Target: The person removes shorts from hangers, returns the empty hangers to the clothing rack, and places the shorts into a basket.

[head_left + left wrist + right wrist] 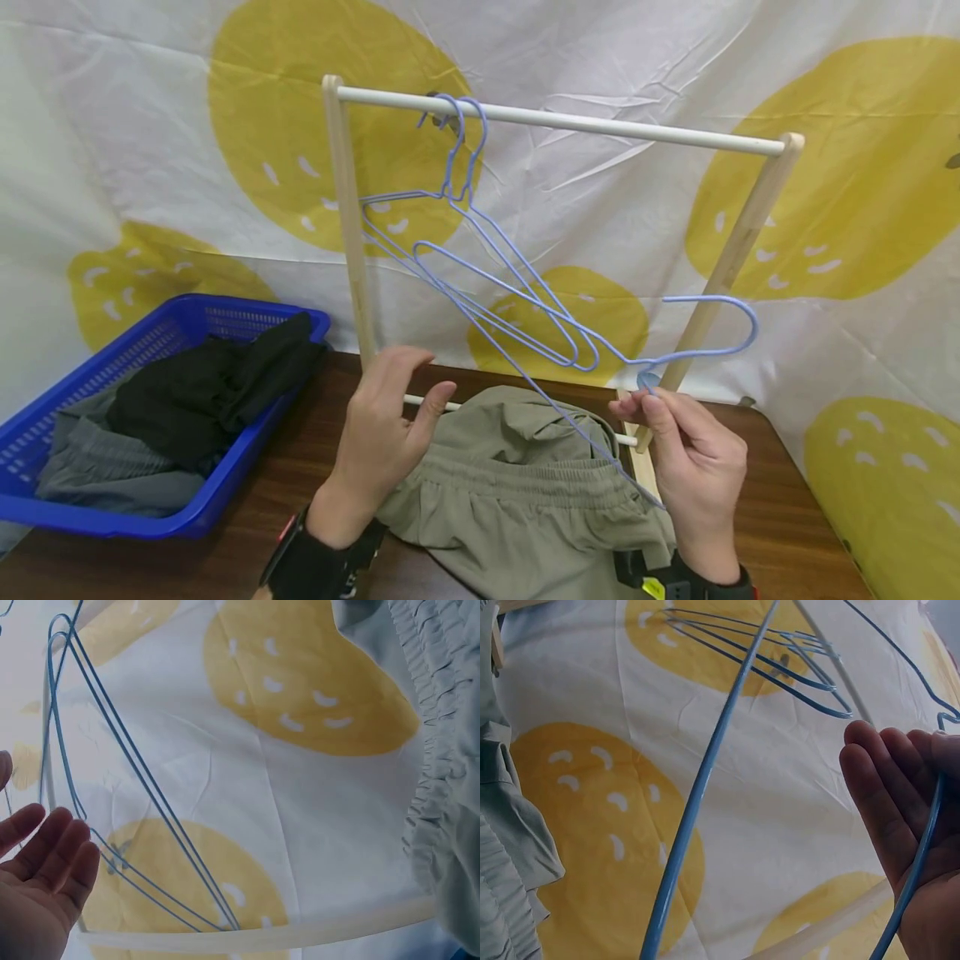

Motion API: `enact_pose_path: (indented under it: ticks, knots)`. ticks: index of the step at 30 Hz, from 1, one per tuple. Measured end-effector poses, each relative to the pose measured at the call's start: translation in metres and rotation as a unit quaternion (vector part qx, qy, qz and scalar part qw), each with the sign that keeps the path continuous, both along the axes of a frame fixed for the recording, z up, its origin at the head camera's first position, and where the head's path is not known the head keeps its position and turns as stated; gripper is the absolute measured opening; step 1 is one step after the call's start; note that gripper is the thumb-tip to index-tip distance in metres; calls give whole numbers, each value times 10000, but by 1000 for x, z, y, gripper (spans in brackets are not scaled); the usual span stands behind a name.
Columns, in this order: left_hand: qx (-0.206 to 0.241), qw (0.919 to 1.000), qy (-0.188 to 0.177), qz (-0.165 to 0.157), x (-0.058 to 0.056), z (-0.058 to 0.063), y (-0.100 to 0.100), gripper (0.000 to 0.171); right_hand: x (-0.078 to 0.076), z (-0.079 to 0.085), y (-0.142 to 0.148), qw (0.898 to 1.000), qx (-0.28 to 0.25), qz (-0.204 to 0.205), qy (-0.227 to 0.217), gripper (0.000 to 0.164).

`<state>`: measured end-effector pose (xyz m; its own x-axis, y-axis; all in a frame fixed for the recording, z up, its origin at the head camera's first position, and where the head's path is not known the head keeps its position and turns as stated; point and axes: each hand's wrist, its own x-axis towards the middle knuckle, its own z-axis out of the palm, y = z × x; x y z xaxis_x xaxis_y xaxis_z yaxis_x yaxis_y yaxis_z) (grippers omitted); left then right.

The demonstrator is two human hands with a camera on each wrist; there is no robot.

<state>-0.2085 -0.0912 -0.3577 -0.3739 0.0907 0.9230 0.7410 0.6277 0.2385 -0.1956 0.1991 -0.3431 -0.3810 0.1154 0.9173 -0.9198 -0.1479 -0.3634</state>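
Between the thumb and fingers of my right hand (697, 458) is a light blue wire hanger (693, 356), pinched near the base of its hook. The hanger tilts sideways, its hook pointing right and its long body stretching up to the left. My left hand (378, 433) holds nothing; its fingers are loosely bent, with the thumb apart, near the lower left of the rack. Olive-green elastic-waist bottoms (525, 517) lie on the table below both hands, the waistband toward the rack. In the right wrist view the hanger wire (705, 776) crosses close to the camera.
A wooden rack with a white top rail (562, 119) stands behind the hands. Two more blue hangers (480, 158) hang from it, left of centre. At left, a blue basket (242, 442) holds black clothing (195, 392) and grey clothing (112, 462). A lemon-print cloth (600, 50) hangs behind.
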Motion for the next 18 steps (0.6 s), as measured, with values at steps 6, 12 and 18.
enact_pose_path:
  ticks: [6, 12, 18]
  knots:
    - [147, 9986, 501, 46, 0, 4, 2, 46, 0, -3, 2, 9982, 439, -285, -284, 13]
    - [172, 9981, 580, 136, 1, 5, 3, 45, 0, -4, 3, 9933, 891, -642, -370, 14]
    - [203, 9976, 613, 232, -1, 4, 3, 47, 0, -4, 2, 9854, 1278, -1027, -458, 17]
